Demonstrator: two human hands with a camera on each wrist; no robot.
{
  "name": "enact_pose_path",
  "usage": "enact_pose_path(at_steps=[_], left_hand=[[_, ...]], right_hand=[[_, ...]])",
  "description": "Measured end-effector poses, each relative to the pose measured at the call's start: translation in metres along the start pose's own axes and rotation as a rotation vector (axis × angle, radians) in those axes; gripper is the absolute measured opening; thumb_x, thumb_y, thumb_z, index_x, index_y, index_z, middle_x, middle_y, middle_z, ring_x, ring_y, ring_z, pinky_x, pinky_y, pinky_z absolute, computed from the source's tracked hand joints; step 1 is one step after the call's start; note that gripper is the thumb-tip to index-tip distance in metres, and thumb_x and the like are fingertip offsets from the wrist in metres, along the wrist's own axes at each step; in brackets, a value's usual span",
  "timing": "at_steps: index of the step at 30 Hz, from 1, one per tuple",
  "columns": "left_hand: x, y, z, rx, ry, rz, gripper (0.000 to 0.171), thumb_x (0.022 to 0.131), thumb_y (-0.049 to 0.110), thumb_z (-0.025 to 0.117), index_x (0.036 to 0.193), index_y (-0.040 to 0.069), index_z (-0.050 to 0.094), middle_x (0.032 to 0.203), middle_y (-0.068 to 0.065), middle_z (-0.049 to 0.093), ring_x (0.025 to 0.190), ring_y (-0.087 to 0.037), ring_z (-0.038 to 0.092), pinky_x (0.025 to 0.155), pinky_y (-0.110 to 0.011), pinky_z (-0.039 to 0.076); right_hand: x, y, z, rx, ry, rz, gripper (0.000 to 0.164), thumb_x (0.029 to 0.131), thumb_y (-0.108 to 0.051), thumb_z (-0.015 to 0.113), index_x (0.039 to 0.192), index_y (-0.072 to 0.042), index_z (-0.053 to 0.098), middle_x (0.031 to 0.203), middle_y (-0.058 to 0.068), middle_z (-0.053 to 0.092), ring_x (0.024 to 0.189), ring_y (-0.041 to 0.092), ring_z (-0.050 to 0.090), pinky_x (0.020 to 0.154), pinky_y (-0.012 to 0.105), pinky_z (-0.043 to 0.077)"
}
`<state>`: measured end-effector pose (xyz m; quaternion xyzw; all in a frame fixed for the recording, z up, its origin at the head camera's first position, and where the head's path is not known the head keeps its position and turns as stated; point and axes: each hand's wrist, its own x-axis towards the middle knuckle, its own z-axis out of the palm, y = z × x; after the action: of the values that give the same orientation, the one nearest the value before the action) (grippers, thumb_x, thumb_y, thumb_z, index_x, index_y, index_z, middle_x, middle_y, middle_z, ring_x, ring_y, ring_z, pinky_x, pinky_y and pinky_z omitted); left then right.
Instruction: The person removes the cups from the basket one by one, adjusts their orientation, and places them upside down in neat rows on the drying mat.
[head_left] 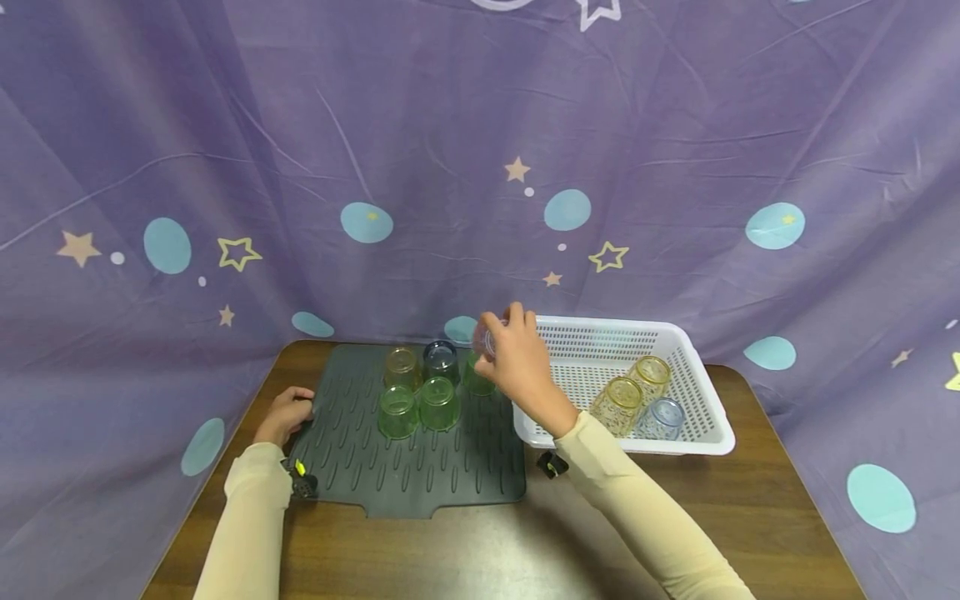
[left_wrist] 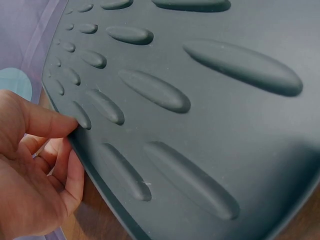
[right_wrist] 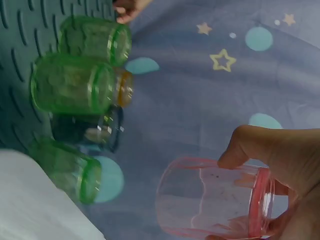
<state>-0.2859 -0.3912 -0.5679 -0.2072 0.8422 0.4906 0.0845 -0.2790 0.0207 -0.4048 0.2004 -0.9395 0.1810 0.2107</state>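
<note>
My right hand (head_left: 519, 358) grips a clear pink glass (right_wrist: 190, 200) by its thick-ringed end, raised near the basket's left end. At the left edge of a dark ribbed drying mat (head_left: 405, 479), my left hand (left_wrist: 40, 165) pinches the rim, thumb on top and fingers curled at the side. Several glasses stand on the mat, thick-ringed ends up: an amber glass (head_left: 402, 367), a dark blue glass (head_left: 441, 362), two green glasses (head_left: 397, 412) in front, and a third green glass (head_left: 478, 377), partly hidden by my right hand.
A white perforated basket (head_left: 678, 333) stands on the wooden table (head_left: 480, 558) right of the mat. Two yellow patterned glasses (head_left: 618, 406) and a light blue glass (head_left: 662, 419) are at its right side. A purple curtain (head_left: 450, 125) hangs behind the table.
</note>
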Motion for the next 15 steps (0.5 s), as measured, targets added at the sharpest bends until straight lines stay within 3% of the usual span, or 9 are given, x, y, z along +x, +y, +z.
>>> enact_pose_path(at_steps=[5, 10, 15], left_hand=[[-0.002, 0.002, 0.0, -0.006, -0.012, 0.002, 0.049, 0.085, 0.003, 0.044, 0.134, -0.005, 0.041, 0.137, -0.03, 0.043, 0.118, -0.04, 0.048, 0.093, -0.05, 0.046], [-0.004, 0.003, -0.001, -0.011, -0.027, 0.003, 0.05, 0.086, 0.003, 0.044, 0.135, -0.006, 0.041, 0.139, -0.031, 0.042, 0.121, -0.041, 0.046, 0.097, -0.054, 0.045], [-0.003, 0.003, -0.001, -0.013, -0.029, -0.004, 0.05, 0.086, 0.003, 0.044, 0.135, -0.006, 0.04, 0.141, -0.031, 0.04, 0.123, -0.042, 0.045, 0.1, -0.056, 0.044]], right_hand=[[-0.003, -0.003, 0.018, -0.018, -0.135, -0.023, 0.048, 0.075, -0.015, 0.079, 0.121, -0.014, 0.065, 0.113, 0.018, 0.052, 0.09, 0.031, 0.048, 0.058, 0.038, 0.048], [-0.002, -0.006, 0.035, -0.033, -0.327, 0.022, 0.053, 0.074, -0.028, 0.089, 0.12, -0.016, 0.066, 0.117, 0.018, 0.053, 0.099, 0.033, 0.051, 0.065, 0.043, 0.054], [-0.002, -0.007, 0.052, -0.03, -0.408, 0.063, 0.053, 0.07, -0.028, 0.092, 0.115, -0.016, 0.067, 0.12, 0.018, 0.054, 0.108, 0.038, 0.054, 0.071, 0.046, 0.056]])
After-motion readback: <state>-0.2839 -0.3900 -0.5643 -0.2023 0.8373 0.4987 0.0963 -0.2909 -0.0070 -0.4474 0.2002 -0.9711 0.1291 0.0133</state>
